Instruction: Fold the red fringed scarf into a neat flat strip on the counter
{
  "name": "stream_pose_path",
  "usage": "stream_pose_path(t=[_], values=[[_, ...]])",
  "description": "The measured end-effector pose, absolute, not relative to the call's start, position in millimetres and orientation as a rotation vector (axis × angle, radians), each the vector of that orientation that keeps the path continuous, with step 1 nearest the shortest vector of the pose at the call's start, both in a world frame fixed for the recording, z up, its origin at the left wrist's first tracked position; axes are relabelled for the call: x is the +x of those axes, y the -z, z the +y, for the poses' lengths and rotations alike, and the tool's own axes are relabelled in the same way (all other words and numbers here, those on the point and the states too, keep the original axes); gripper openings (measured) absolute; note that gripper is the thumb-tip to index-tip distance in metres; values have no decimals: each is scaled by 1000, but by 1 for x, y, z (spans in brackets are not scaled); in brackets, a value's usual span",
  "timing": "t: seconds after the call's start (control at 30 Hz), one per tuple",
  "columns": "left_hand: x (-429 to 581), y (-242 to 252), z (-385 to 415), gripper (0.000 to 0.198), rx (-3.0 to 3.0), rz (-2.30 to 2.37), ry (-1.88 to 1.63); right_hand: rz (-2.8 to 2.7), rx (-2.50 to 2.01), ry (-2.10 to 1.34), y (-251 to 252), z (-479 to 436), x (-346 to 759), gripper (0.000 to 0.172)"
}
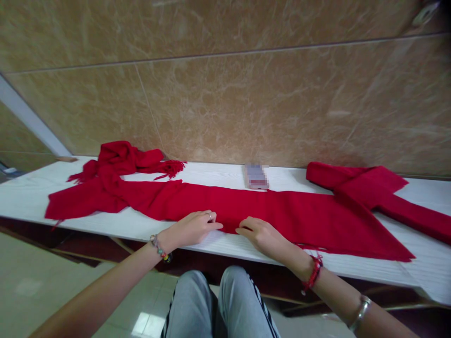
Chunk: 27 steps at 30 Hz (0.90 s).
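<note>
A long red scarf (225, 202) lies spread lengthwise along the white table. At its near edge, close to the middle, my left hand (195, 228) is closed with thumb and fingertips gripping the cloth. A short gap to the right, my right hand (262, 234) pinches the same edge with bent fingers. Toward the left the cloth is wrinkled and meets a bunched, fringed red heap (121, 157); where one ends and the other begins I cannot tell. On the right it reaches a pointed corner, beside a folded red strip (366, 180).
A phone (256, 176), blurred out, rests on the white table (214, 173) behind the scarf. A brown marbled tile wall (225, 108) rises along the table's back edge. My knees (211, 291) are below the front edge.
</note>
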<state>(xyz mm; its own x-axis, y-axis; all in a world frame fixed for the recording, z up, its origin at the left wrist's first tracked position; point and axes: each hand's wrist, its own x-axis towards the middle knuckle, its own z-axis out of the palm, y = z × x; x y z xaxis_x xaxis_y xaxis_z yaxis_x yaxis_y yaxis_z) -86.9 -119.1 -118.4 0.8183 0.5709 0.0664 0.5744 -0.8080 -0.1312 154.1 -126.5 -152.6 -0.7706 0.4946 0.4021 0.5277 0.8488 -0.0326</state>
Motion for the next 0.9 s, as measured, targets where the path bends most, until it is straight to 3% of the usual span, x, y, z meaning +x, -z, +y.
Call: stream_pose_path(t=[0.23, 0.37, 0.53, 0.7, 0.9], values=[[-86, 127, -134, 31, -2999, -1025, 252, -2657, -722, -267, 123, -110, 163, 28], [-92, 130, -141, 35, -3025, -1081, 268, -2771, -610, -293, 113, -79, 145, 33], [-96, 129, -142, 37, -3111, -1110, 212, -2983, -517, -338, 136, -45, 129, 44], [-97, 123, -135, 36, -3186, -1072, 202, -2885, -768, -294, 141, -31, 133, 46], [-106, 117, -118, 34, -3287, -903, 185, -2994, -540, -311, 138, -26, 106, 44]])
